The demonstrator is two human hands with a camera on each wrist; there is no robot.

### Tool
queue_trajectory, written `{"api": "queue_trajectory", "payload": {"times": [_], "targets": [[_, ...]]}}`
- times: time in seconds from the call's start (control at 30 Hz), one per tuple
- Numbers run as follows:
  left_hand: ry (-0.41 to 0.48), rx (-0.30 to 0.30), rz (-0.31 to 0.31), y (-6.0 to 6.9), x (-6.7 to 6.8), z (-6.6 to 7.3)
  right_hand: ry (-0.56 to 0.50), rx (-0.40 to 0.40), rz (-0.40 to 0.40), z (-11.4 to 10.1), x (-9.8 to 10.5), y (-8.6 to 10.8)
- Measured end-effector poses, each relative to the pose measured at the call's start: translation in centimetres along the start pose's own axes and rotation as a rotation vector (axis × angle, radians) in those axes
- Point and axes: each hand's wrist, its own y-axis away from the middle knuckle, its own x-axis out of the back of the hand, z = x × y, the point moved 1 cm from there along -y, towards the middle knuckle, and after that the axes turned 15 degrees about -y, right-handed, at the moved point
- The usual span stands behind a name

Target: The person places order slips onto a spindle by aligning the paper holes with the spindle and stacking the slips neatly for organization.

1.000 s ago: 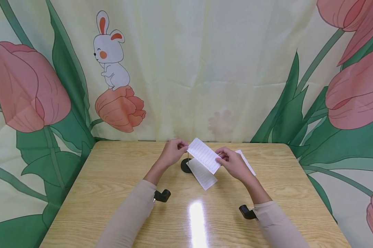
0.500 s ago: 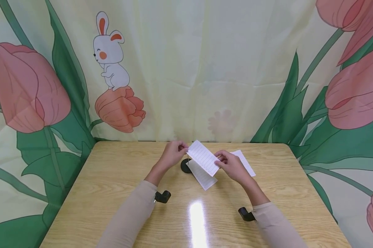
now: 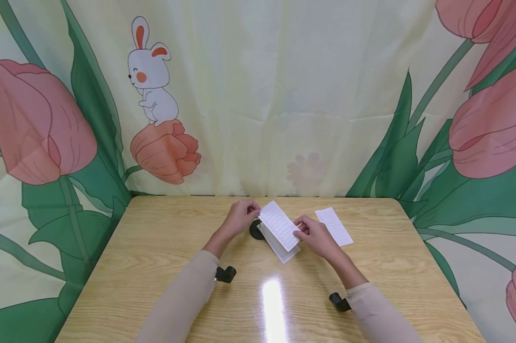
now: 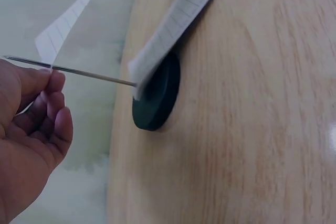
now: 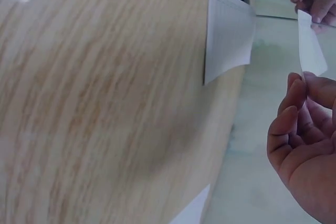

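A bill spike stands on the table, with a round black base (image 4: 157, 95) and a thin metal rod (image 4: 97, 76). One lined paper slip (image 3: 279, 255) is on the rod, down at the base. Above it, a second lined slip (image 3: 278, 225) is held raised and slanted between both hands. My left hand (image 3: 239, 219) pinches its corner right at the rod, below the tip; the rod seems to pass through the paper there. My right hand (image 3: 317, 236) pinches the slip's other end between thumb and fingers.
A third lined slip (image 3: 334, 226) lies flat on the wooden table (image 3: 155, 271), to the right of my right hand. Behind the table's far edge hangs a curtain (image 3: 249, 95) printed with tulips and a rabbit. Black camera mounts (image 3: 226, 274) are on both wrists.
Both hands have come down slightly with the held slip, lowering it along the rod toward the slip at the base. My right hand has shifted left, uncovering more of the third slip.
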Motion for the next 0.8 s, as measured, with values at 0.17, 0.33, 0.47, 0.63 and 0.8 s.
{"api": "queue_trajectory", "payload": {"times": [0.17,0.33,0.47,0.63,0.8], "targets": [[-0.002,0.046,-0.030,-0.3,-0.9,-0.9,0.053,-0.002,-0.003,0.6,-0.7,-0.1],[0.003,0.093,-0.052,-0.5,-2.1,-1.5,0.090,-0.025,-0.006,1.4,-1.2,-0.2],[0.006,0.104,-0.067,-0.5,-2.8,-1.8,0.101,-0.054,-0.017,1.9,-1.5,-0.2],[-0.009,0.101,-0.085,-0.4,-3.5,-2.3,0.120,-0.080,-0.028,2.4,-2.1,-0.2],[-0.034,0.120,-0.090,-0.3,-4.1,-2.8,0.136,-0.124,-0.050,2.7,-2.9,-0.1]]}}
